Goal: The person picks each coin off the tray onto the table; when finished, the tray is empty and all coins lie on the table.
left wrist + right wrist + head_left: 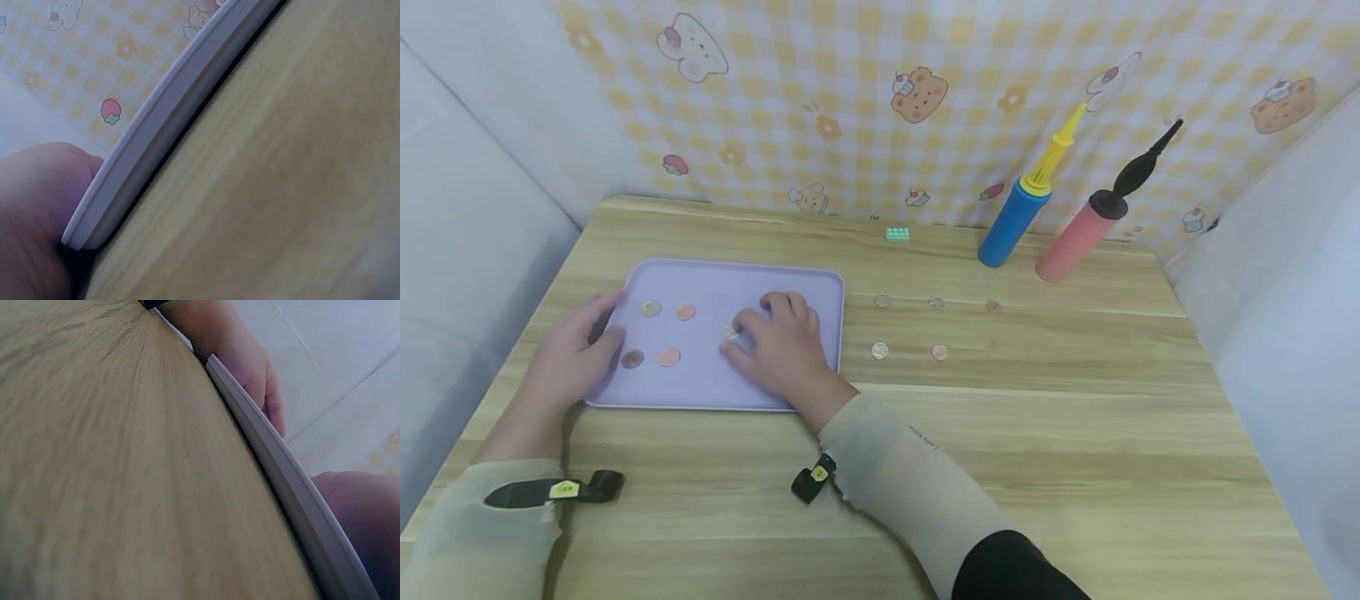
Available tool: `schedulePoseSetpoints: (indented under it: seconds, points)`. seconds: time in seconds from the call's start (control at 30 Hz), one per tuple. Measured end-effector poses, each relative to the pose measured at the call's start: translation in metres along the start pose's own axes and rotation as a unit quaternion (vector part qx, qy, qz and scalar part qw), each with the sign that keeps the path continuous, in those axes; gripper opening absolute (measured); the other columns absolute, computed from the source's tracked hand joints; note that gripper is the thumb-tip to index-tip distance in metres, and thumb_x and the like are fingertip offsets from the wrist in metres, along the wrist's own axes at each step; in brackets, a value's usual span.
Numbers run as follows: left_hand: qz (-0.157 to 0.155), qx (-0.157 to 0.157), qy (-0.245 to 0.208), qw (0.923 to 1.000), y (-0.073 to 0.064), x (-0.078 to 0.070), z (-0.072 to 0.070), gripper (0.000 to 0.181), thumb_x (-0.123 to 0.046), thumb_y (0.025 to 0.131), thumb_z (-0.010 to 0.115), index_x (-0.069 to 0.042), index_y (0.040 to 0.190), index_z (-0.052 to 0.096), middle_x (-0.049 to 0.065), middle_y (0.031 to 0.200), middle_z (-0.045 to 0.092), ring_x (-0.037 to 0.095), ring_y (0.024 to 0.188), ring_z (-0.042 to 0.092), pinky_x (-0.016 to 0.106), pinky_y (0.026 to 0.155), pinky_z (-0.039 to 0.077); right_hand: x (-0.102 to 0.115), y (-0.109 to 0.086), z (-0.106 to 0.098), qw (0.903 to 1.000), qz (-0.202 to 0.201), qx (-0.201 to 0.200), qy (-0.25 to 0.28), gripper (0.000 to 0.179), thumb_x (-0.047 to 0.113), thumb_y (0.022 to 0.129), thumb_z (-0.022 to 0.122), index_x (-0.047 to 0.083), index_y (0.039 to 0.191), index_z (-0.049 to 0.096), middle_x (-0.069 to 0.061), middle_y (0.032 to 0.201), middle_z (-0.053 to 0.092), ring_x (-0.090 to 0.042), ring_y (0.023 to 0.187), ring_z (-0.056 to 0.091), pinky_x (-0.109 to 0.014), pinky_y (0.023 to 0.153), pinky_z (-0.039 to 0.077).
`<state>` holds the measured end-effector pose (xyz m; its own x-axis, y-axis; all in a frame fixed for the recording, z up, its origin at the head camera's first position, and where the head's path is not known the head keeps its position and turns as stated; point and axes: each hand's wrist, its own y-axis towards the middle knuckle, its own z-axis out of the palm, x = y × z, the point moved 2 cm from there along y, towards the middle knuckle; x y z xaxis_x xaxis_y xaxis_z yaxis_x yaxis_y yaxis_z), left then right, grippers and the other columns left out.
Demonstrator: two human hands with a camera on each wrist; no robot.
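Observation:
A lilac tray [715, 392] lies on the table with several coins on it. My left hand [574, 350] grips its left rim, thumb over the inside and fingers along the edge. Near that thumb are a dark copper coin [632, 358] and a lighter copper coin [669, 357]; behind them lie a silver coin [651, 308] and another copper coin [686, 312]. Over the tray's right half, my right hand [786, 346] pinches a silver-coloured coin [731, 332] between thumb and forefinger. Both wrist views show the tray's outer wall [150, 119], which hides the coins.
Right of the tray, silver coins [879, 351] and copper coins [940, 352] lie in two rows on the wooden table [1037, 467]. A small green toy brick [897, 234] sits at the back. A blue hand pump [1013, 223] and a pink hand pump [1078, 242] stand back right.

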<state>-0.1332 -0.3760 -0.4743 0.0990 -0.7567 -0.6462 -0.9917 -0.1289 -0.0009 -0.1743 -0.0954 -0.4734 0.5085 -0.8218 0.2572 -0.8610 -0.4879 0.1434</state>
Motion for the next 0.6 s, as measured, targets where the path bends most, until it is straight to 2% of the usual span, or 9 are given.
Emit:
schedulePoseSetpoints:
  seconds: [0.13,0.37,0.6]
  points:
    - [0.002,-0.001,-0.001,1.0,0.0007,-0.0009,-0.0006,0.058,-0.019,0.112,0.043,-0.004,0.166,0.032,0.034,0.169,0.023,0.058,0.156,0.016,0.074,0.124,0.011,-0.0005,0.0009,0.0003,0.9998,0.002,-0.011,0.017,0.029,0.062,0.101,0.064,0.037,0.113,0.072,0.002,0.142,0.055,-0.021,0.137,0.04,-0.039,0.11,0.038]
    - [-0.002,0.0,0.003,1.0,0.0005,-0.0003,-0.0001,0.058,-0.02,0.112,0.043,-0.005,0.167,0.031,0.034,0.169,0.022,0.057,0.156,0.014,0.075,0.123,0.011,0.0011,0.0023,0.0005,0.9993,0.024,0.017,0.023,0.034,0.06,0.101,0.066,0.043,0.129,0.073,0.004,0.145,0.053,-0.02,0.137,0.041,-0.037,0.111,0.038]
    - [-0.002,0.002,0.001,1.0,-0.0003,-0.0013,-0.0005,0.058,-0.02,0.112,0.042,-0.004,0.167,0.031,0.034,0.169,0.023,0.058,0.156,0.014,0.075,0.124,0.011,-0.0005,0.0057,-0.0026,0.996,0.038,0.046,0.066,0.02,0.055,0.098,0.073,0.044,0.114,0.078,0.006,0.148,0.051,-0.02,0.14,0.038,-0.038,0.113,0.035]
